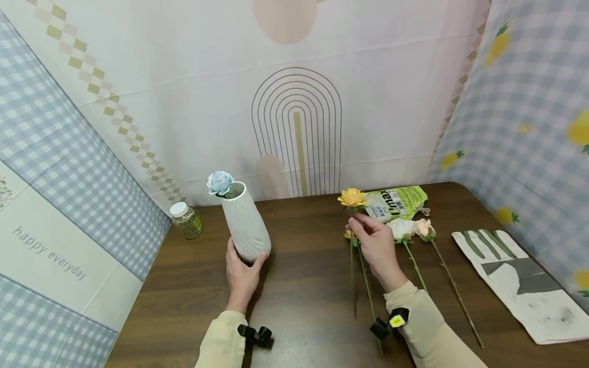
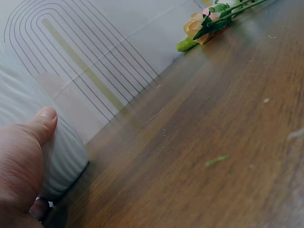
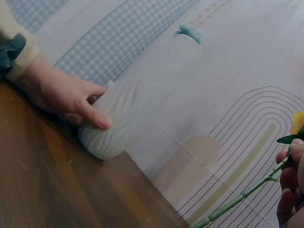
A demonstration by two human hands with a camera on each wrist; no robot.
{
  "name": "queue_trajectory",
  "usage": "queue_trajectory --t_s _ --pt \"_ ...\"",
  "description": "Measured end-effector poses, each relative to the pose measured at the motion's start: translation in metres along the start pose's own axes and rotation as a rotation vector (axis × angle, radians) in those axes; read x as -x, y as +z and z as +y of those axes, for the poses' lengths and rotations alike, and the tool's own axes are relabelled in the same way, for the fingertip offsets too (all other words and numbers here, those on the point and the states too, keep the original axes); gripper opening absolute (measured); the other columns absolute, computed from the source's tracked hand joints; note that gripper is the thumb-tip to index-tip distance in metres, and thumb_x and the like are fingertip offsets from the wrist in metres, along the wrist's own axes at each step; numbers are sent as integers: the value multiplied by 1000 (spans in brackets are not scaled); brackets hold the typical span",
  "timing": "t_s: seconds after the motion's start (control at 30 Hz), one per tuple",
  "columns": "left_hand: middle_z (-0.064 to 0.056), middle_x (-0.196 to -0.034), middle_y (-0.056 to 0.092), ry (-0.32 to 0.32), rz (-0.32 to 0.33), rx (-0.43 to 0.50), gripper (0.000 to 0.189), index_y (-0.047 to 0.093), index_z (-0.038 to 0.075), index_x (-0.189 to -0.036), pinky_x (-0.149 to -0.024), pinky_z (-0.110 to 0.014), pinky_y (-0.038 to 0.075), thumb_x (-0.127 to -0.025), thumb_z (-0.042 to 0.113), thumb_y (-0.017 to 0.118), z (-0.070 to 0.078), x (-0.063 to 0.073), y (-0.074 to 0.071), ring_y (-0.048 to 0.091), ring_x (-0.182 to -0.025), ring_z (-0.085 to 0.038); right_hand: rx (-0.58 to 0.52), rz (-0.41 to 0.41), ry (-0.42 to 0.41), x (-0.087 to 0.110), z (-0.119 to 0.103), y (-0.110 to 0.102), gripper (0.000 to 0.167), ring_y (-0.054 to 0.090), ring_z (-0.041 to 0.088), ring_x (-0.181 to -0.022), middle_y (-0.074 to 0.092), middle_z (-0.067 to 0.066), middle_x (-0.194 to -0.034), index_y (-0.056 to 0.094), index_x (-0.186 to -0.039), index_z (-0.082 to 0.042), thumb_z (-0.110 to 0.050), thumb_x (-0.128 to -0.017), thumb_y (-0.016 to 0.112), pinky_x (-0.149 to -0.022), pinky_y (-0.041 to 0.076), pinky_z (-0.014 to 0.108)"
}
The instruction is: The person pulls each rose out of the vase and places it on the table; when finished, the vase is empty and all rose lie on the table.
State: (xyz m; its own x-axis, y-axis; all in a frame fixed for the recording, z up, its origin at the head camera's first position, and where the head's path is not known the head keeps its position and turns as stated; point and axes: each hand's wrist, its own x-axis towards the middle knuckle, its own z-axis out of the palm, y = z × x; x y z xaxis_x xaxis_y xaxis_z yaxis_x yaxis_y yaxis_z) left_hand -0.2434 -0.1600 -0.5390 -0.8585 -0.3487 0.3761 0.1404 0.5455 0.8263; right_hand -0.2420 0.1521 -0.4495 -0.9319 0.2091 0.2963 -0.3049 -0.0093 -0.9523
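A white ribbed vase (image 1: pixel 247 225) stands on the table at left of centre, with a pale blue artificial rose (image 1: pixel 221 183) at its mouth. My left hand (image 1: pixel 244 278) grips the vase near its base, the thumb lying on its side in the left wrist view. A yellow artificial rose (image 1: pixel 352 198) is held upright by my right hand (image 1: pixel 377 248), which pinches the green stem (image 3: pixel 242 197) just under the bloom. Beneath and beside that hand lie a white rose (image 1: pixel 401 228), a peach rose (image 1: pixel 425 228) and another yellow-orange rose, mostly hidden.
A lidded jar (image 1: pixel 186 221) stands at the back left. Behind the flowers lies a green and white packet (image 1: pixel 397 203). A white glove-like cloth (image 1: pixel 520 286) with green and grey patches lies at right. Fabric walls border the table (image 1: pixel 303 296); small green scraps dot it.
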Motion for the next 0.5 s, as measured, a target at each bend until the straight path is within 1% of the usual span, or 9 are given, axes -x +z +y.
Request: queue_trajectory --t_s 0.13,0.2,0.27,0.33,0.4,0.5 --pt "-13 -145 38 -4 -6 -8 96 26 17 -151 -103 -50 31 -76 42 80 -1 0 0 37 -132 -32 80 -19 -17 5 -3 4 24 67 18 -78 71 13 -84 66 -110 6 -7 -90 67 -69 52 20" --pt "-14 -145 38 -7 -6 -7 96 26 17 -151 -104 -50 31 -76 41 81 -1 1 -1 37 -132 -32 121 -24 -45 8 -6 6 18 66 17 -74 70 18 -83 66 -104 6 -4 -88 68 -65 49 19" --pt "-14 -145 38 -10 -6 -7 96 26 16 -150 -104 -50 31 -76 41 81 -1 1 -1 37 -132 -32 159 -30 -92 11 -9 8 14 63 15 -70 69 22 -82 64 -97 7 0 -87 69 -62 46 19" --pt "-14 -145 38 -13 -4 -6 96 27 16 -150 -104 -49 31 -75 40 81 -1 1 -1 37 -132 -32 187 -40 -121 11 -3 8 13 61 10 -68 68 21 -80 65 -94 7 -1 -86 70 -60 45 18" --pt "-13 -145 38 -11 -2 -6 96 27 16 -150 -104 -49 31 -75 40 81 -1 0 -1 37 -132 -32 198 -59 -132 9 7 8 12 58 9 -68 68 19 -80 68 -93 6 -3 -86 71 -58 44 18" --pt "-13 -145 38 -7 4 -3 96 27 17 -150 -104 -49 31 -75 39 82 0 0 0 37 -133 -31 235 -95 -113 4 25 7 15 57 9 -68 70 13 -82 73 -97 1 -9 -86 72 -57 45 18"
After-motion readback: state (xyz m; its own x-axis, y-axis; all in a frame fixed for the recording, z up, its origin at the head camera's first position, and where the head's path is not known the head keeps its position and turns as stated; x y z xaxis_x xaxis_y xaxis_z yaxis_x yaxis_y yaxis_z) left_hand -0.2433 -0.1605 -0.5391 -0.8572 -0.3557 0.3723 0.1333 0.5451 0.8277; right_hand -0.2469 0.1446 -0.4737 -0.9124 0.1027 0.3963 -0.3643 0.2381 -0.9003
